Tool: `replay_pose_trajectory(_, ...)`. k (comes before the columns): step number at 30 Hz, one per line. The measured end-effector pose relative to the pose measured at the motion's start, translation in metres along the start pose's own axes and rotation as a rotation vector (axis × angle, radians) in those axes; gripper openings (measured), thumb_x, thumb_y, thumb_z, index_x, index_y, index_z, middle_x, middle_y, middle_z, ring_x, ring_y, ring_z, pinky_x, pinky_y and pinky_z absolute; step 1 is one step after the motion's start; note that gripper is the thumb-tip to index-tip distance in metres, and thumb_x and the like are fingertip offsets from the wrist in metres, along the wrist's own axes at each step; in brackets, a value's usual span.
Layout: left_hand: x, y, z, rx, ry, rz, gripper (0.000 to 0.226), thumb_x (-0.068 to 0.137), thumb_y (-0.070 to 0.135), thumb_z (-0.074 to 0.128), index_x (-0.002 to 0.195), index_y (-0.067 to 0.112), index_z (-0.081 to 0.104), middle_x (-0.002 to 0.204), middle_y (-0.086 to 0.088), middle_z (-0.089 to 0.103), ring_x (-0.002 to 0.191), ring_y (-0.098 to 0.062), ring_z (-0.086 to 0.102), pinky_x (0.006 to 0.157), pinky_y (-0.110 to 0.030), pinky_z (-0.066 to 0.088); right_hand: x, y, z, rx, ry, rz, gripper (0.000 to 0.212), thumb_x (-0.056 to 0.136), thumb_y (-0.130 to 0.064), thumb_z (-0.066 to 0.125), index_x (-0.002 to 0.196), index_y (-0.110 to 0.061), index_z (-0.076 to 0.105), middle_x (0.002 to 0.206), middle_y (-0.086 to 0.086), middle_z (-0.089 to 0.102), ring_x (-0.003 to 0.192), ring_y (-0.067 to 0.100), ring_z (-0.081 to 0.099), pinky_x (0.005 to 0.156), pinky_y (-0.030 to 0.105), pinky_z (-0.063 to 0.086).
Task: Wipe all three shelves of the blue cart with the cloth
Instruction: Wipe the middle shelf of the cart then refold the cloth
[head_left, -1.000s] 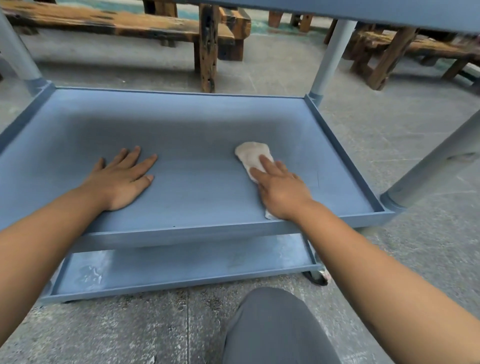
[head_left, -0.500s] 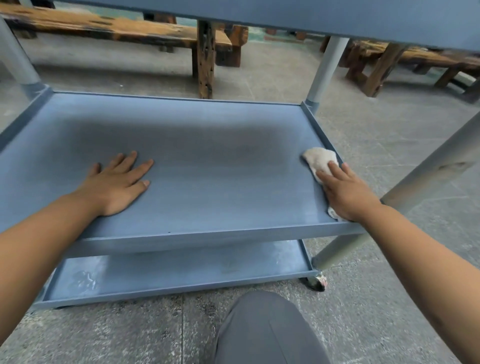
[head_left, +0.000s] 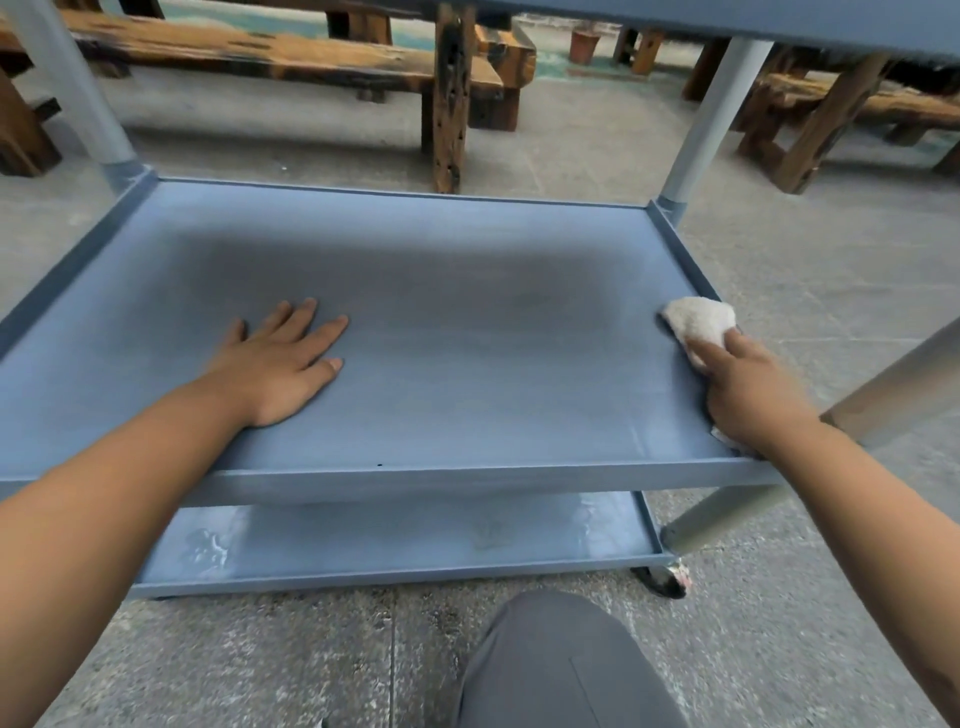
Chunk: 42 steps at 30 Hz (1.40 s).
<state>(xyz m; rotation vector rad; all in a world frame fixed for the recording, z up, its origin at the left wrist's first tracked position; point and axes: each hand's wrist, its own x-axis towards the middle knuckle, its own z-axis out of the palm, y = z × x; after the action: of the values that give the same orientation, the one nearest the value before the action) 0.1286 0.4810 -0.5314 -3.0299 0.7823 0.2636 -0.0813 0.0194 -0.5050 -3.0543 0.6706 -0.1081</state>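
Cloth (head_left: 698, 321): off-white, nubbly, bunched, lying at the right edge of the middle shelf (head_left: 467, 364) of the blue cart (head_left: 467, 475), up against the right rim. Far end sticks out past the fingers; a small corner shows behind the wrist near the front right corner. No readable brand, label or writing anywhere.

Right hand (head_left: 748, 389): palm down on the cloth, fingers extended forward and pressing it flat onto the shelf, not curled round it. Bare forearm comes in from the lower right.

Left hand (head_left: 283, 364): flat on the shelf left of centre, fingers spread and straight, palm down, holding nothing. Well apart from the cloth. Bare forearm comes in from the lower left.

Middle shelf: matte blue, raised rim, darker smudgy patch across the centre and back. Bottom shelf (head_left: 395, 545) below it, blue, with pale streaky marks at left and right. Underside of the top shelf (head_left: 779, 21) crosses the upper right. Grey-white posts (head_left: 711, 119) at the corners; one caster (head_left: 662, 579) at the front right.

Grey-trousered knee (head_left: 561, 665) at the bottom centre. Concrete floor (head_left: 260, 665). Worn wooden benches (head_left: 311, 52) behind the cart.
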Motion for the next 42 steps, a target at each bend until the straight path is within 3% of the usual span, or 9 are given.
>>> replay_pose_trajectory(4, -0.001, 0.001, 0.0, -0.013, 0.004, 0.001, 0.057, 0.098, 0.057, 0.018, 0.15, 0.05, -0.004, 0.163, 0.008, -0.011, 0.15, -0.015, -0.007, 0.119, -0.051, 0.003, 0.003, -0.016, -0.004, 0.109, 0.05, -0.002, 0.06, 0.081, 0.005, 0.044, 0.132, -0.024, 0.058, 0.125, 0.012, 0.052, 0.108, 0.042, 0.054, 0.083, 0.044, 0.047)
replay_pose_trajectory(9, 0.001, -0.001, 0.003, -0.01, 0.017, 0.005, 0.058, 0.097, 0.058, 0.017, 0.15, 0.05, -0.005, 0.163, 0.008, -0.012, 0.149, -0.014, -0.008, 0.119, -0.05, 0.002, 0.006, -0.051, -0.006, 0.153, 0.157, -0.127, 0.052, 0.084, 0.007, 0.05, 0.128, -0.017, 0.064, 0.14, 0.012, 0.054, 0.116, 0.044, 0.057, 0.095, 0.042, 0.044)
replay_pose_trajectory(20, 0.005, -0.002, -0.005, -0.257, 0.032, -0.017, 0.052, 0.102, 0.039, 0.033, 0.152, 0.042, 0.018, 0.164, 0.008, 0.005, 0.15, -0.013, 0.0, 0.118, -0.046, 0.0, -0.016, -0.239, 0.001, 0.378, -0.126, -1.048, 0.045, 0.081, 0.014, 0.052, 0.118, -0.005, 0.069, 0.137, 0.017, 0.056, 0.131, 0.029, 0.05, 0.113, 0.034, 0.033)
replay_pose_trajectory(24, 0.0, -0.003, -0.007, -0.356, 0.07, -0.008, 0.043, 0.105, 0.034, 0.029, 0.147, 0.037, 0.036, 0.162, 0.007, 0.014, 0.149, -0.013, 0.005, 0.118, -0.042, 0.0, -0.013, -0.238, -0.004, 0.549, -0.205, -0.886, 0.05, 0.085, 0.003, 0.056, 0.134, -0.009, 0.057, 0.143, 0.007, 0.051, 0.133, 0.017, 0.045, 0.11, 0.013, 0.024)
replay_pose_trajectory(27, -0.008, -0.005, -0.011, -0.611, 0.11, -0.014, 0.042, 0.106, 0.037, 0.027, 0.139, 0.03, 0.051, 0.154, 0.007, 0.035, 0.144, -0.012, 0.024, 0.113, -0.027, 0.015, 0.002, -0.237, -0.011, 0.608, -0.189, -0.624, 0.042, 0.095, -0.02, 0.056, 0.137, -0.018, 0.053, 0.142, -0.004, 0.053, 0.129, 0.013, 0.047, 0.1, 0.015, 0.031)
replay_pose_trajectory(30, -0.025, 0.003, -0.023, -0.783, 0.168, -0.076, 0.045, 0.095, 0.055, 0.03, 0.1, 0.025, 0.063, 0.111, 0.01, 0.058, 0.105, -0.013, 0.05, 0.087, -0.025, 0.037, 0.018, -0.241, -0.018, 0.506, -0.26, -0.438, 0.028, 0.095, -0.029, 0.054, 0.119, -0.019, 0.064, 0.119, -0.005, 0.065, 0.113, 0.016, 0.057, 0.086, 0.025, 0.04)
replay_pose_trajectory(35, -0.047, 0.03, -0.024, -0.607, 0.127, -0.039, 0.049, 0.088, 0.058, 0.048, 0.069, 0.013, 0.056, 0.066, 0.0, 0.054, 0.064, -0.02, 0.05, 0.06, -0.033, 0.038, 0.029, -0.257, -0.024, 0.359, -0.439, -0.453, 0.033, 0.088, -0.037, 0.061, 0.089, -0.004, 0.067, 0.08, 0.011, 0.064, 0.076, 0.029, 0.056, 0.07, 0.036, 0.045)
replay_pose_trajectory(38, -0.045, 0.035, -0.019, -0.641, 0.108, -0.037, 0.029, 0.087, 0.037, 0.066, 0.07, 0.015, 0.057, 0.062, 0.007, 0.051, 0.055, -0.008, 0.046, 0.048, -0.017, 0.032, 0.03, -0.258, -0.028, 0.404, -0.551, -0.393, 0.035, 0.086, -0.035, 0.065, 0.077, -0.001, 0.059, 0.071, 0.006, 0.046, 0.068, 0.021, 0.041, 0.062, 0.032, 0.03)
replay_pose_trajectory(42, -0.041, 0.035, -0.025, -0.939, 0.148, -0.046, 0.017, 0.092, 0.025, 0.064, 0.076, 0.022, 0.059, 0.063, 0.018, 0.057, 0.057, 0.001, 0.049, 0.052, -0.011, 0.035, 0.03, -0.252, -0.032, 0.556, -0.625, -0.284, 0.033, 0.084, -0.031, 0.069, 0.098, -0.002, 0.065, 0.076, 0.002, 0.053, 0.068, 0.02, 0.045, 0.058, 0.027, 0.033)
